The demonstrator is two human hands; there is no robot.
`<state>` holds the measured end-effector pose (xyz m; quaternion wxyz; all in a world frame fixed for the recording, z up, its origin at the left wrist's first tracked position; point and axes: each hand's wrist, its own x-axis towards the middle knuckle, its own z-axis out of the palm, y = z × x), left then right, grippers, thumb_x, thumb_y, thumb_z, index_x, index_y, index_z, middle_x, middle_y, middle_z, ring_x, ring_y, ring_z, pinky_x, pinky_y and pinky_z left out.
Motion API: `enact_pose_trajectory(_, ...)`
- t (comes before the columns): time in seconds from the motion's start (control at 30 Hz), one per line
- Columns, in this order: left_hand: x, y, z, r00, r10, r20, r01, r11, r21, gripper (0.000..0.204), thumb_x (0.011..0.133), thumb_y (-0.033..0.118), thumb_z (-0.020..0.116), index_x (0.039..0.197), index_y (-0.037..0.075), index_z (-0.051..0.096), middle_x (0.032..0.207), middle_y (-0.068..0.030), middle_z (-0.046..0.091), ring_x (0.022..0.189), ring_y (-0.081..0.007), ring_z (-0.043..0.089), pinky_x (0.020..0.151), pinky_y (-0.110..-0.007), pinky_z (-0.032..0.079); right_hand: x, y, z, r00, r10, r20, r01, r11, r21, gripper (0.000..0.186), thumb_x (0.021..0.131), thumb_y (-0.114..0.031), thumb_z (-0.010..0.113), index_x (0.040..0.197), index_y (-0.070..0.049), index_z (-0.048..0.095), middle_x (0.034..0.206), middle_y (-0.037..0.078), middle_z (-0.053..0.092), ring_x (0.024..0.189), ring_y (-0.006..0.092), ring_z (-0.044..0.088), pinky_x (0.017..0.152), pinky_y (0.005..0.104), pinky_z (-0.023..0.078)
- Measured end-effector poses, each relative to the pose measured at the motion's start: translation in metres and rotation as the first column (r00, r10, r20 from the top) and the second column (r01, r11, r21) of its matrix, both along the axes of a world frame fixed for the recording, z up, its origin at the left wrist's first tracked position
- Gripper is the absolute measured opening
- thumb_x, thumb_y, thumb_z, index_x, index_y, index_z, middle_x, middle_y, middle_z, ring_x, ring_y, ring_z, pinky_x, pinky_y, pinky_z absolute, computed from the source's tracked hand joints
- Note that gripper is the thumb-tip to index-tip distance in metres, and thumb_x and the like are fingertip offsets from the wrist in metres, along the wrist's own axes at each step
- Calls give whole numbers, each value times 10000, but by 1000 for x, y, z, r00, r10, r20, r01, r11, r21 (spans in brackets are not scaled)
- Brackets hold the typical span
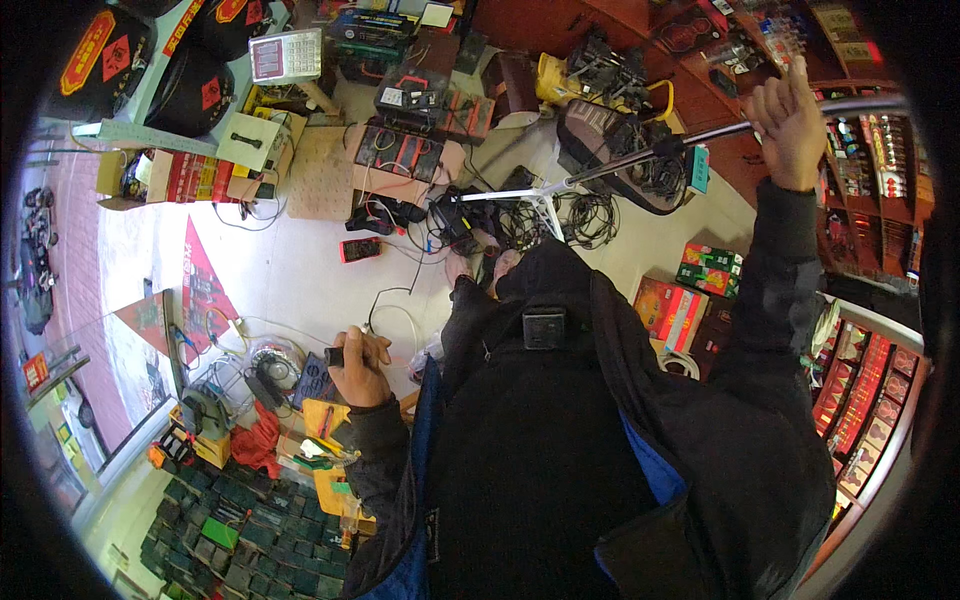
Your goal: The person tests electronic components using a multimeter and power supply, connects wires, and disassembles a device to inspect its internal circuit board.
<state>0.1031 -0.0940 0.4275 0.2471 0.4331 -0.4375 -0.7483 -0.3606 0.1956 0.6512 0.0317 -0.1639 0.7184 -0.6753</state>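
Observation:
My left hand (pixel 362 372) is curled at the lower left, over the floor, with a small black block-like object (pixel 335 357) at its fingers. What kind of thing it is does not show. At the upper right my right hand (pixel 785 125) is raised at a metal pole (pixel 705 134), its index finger stretched out and the other fingers curled. The pole runs behind or inside that hand, and appears gripped by it. White tripod legs (pixel 545 208) spread from the pole's lower end onto the floor. Beside them lies a coil of black cable (pixel 592 220).
A red-and-black meter (pixel 361 249) lies on the floor amid loose wires. Open cases and toolboxes (pixel 400 150) crowd the far side. Red packages (pixel 665 308) stand at right, beside display shelves (pixel 865 400). Many dark blocks (pixel 255 540) fill the lower left, near a red cloth (pixel 257 440).

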Motion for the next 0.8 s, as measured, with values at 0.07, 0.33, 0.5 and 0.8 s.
enact_pose_trajectory(0.07, -3, -1, 0, 1000, -4, 17, 4, 1000, -8, 378, 1030, 210, 595, 701, 94, 450, 567, -20, 393, 485, -170, 425, 702, -389, 505, -11, 4, -4, 1000, 9, 4, -9, 1000, -2, 508, 1115, -398, 476, 673, -174, 365, 580, -43, 222, 497, 109, 221, 487, 294, 234)
enact_pose_trajectory(0.33, -9, 6, 3, 999, -21, 47, 21, 1000, 5, 386, 1045, 221, 570, 705, 96, 437, 574, -25, 398, 501, -170, 435, 701, -387, 502, -73, -5, -29, 998, 51, 36, -49, 997, -55, 414, 1111, -390, 509, 763, -176, 439, 641, -43, 224, 538, 114, 235, 527, 327, 260)
enact_pose_trajectory(0.5, -5, 16, 8, 1000, -12, 29, 12, 1000, -13, 382, 1044, 209, 560, 704, 93, 431, 572, -27, 398, 504, -172, 441, 703, -384, 503, -154, -2, -55, 892, 333, 304, -187, 887, -422, 336, 1048, -445, 628, 1022, -110, 610, 594, -60, 283, 475, 115, 296, 477, 322, 254)
enact_pose_trajectory(0.8, -22, 38, 17, 979, -30, 204, 34, 999, -19, 390, 1038, 210, 565, 693, 115, 410, 570, -9, 378, 489, -169, 436, 674, -377, 508, -212, 9, -81, 938, 279, 207, -207, 927, -313, 407, 1024, -436, 666, 786, -176, 462, 573, -53, 290, 453, 112, 290, 446, 316, 240)
